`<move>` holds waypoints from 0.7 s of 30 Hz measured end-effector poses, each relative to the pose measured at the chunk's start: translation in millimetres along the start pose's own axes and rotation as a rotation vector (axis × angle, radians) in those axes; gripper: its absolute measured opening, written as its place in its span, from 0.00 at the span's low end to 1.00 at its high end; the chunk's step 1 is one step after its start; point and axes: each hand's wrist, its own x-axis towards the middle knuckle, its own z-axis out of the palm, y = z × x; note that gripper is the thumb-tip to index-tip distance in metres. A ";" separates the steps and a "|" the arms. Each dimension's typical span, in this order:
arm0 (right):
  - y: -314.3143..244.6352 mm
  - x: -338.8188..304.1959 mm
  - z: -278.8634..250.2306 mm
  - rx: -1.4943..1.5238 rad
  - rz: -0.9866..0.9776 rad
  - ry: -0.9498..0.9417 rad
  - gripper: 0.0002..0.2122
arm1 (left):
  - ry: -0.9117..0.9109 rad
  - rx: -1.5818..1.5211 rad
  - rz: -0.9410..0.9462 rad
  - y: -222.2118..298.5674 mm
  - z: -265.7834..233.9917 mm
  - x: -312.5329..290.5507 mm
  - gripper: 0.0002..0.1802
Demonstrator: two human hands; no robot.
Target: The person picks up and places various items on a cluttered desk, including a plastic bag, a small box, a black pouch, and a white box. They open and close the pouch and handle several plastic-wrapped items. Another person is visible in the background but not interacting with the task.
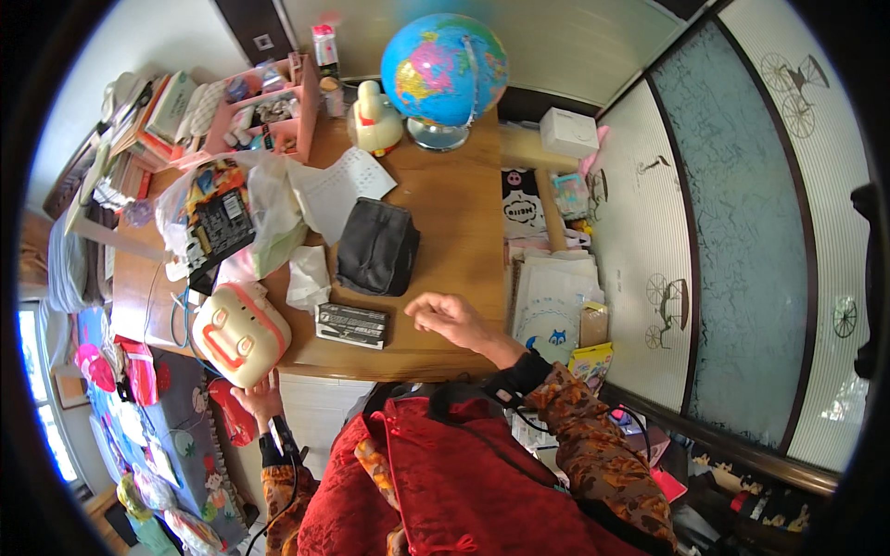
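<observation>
My left hand (260, 397) grips the lower edge of a cream case with pink handles and clasps (239, 335), which overhangs the front edge of the wooden desk (454, 213). My right hand (452, 320) hovers over the desk's front part with its fingers loosely curled and nothing in it. A flat black box (352, 324) lies just to its left. Behind that box sits a black fabric pouch (375, 246), with crumpled white tissue (308, 278) beside it.
A globe (443, 69), a white and yellow duck figure (375, 120) and a pink organiser (264, 111) stand at the desk's back. Plastic bags (232, 213) and a paper sheet (338, 190) lie at the left. Paper bags and books (552, 296) fill the gap beside frosted sliding panels (742, 232).
</observation>
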 end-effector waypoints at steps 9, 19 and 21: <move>80.1 -59.0 -127.8 -0.004 0.153 0.573 0.11 | 0.249 0.069 -0.144 -23.4 -27.0 4.9 0.30; 184.8 -20.1 -318.4 -0.717 0.236 1.244 0.12 | -0.230 0.755 -0.501 -69.7 26.1 -70.1 0.15; 190.8 -2.9 -335.5 -0.893 0.169 1.231 0.17 | -0.252 0.819 -0.475 -76.5 42.9 -91.6 0.16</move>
